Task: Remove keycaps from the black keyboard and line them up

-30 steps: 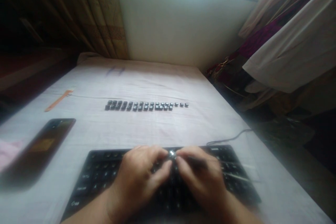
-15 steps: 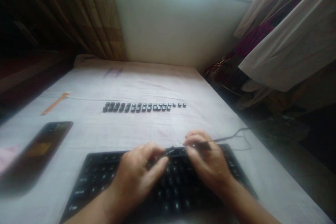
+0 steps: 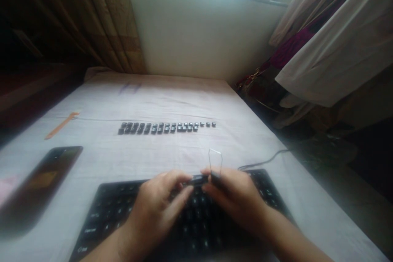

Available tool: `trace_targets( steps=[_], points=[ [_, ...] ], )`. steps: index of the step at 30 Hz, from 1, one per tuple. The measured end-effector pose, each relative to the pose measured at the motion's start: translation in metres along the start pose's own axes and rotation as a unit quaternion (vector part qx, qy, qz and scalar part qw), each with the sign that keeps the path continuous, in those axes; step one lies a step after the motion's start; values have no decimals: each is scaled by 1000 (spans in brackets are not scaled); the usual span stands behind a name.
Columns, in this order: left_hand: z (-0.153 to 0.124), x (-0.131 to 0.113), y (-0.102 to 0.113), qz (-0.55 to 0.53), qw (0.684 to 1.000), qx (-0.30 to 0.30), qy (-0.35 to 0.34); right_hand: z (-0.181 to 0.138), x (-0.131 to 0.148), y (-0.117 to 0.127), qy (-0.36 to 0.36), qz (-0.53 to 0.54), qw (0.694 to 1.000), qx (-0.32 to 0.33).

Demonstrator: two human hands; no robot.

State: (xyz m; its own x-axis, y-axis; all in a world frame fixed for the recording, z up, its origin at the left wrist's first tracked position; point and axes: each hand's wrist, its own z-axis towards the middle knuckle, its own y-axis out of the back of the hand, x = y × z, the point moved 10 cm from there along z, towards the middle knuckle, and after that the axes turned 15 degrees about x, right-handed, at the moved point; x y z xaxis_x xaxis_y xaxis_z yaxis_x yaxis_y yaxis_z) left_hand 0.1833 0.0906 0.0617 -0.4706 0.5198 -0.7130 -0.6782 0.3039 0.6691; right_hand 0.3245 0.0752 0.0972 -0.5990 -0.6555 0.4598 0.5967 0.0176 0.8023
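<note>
A black keyboard (image 3: 92, 208) lies on the cloth under both hands, its cable running off at the back right. My left hand (image 3: 161, 200) is closed, thumb and forefinger pinching a small black keycap (image 3: 198, 179) above the keyboard's back rows. Close by on the right, my right hand (image 3: 239, 192) is shut on a wire keycap puller (image 3: 215, 176); its thin loop stands up above the fingers. The right fingertips reach the keycap's side, but whether they grip it I cannot tell. Several removed keycaps (image 3: 159, 128) stand in two rows behind the keyboard.
A dark phone (image 3: 46, 188) rests at the left, with an orange tool (image 3: 62, 125) beyond it. The white cloth (image 3: 172, 94) covers the surface up to the wall. Hanging fabric (image 3: 337, 57) is at the right, beyond the edge. A curtain (image 3: 101, 20) hangs back left.
My right hand has moved left, towards the keycap in my left hand. The puller has turned from lying sideways to loop upward. The left hand keeps its pinch; the view has shifted slightly.
</note>
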Motion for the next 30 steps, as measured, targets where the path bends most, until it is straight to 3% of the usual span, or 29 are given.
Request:
trace_targets(
  steps=[6,11,16,30],
  points=[
    [1,-1,-1,-14,1000,-3,-4,4,9,-4,27,-53,998,20],
    [-3,-12,4,-12,997,-31,-67,3,20,2,73,-84,994,-22],
    [-4,-16,4,-13,996,-31,-86,1,20,4,79,-68,994,-40],
    [-3,-10,0,-8,997,-18,-68,-2,17,-3,64,-65,996,-23]
  ],
)
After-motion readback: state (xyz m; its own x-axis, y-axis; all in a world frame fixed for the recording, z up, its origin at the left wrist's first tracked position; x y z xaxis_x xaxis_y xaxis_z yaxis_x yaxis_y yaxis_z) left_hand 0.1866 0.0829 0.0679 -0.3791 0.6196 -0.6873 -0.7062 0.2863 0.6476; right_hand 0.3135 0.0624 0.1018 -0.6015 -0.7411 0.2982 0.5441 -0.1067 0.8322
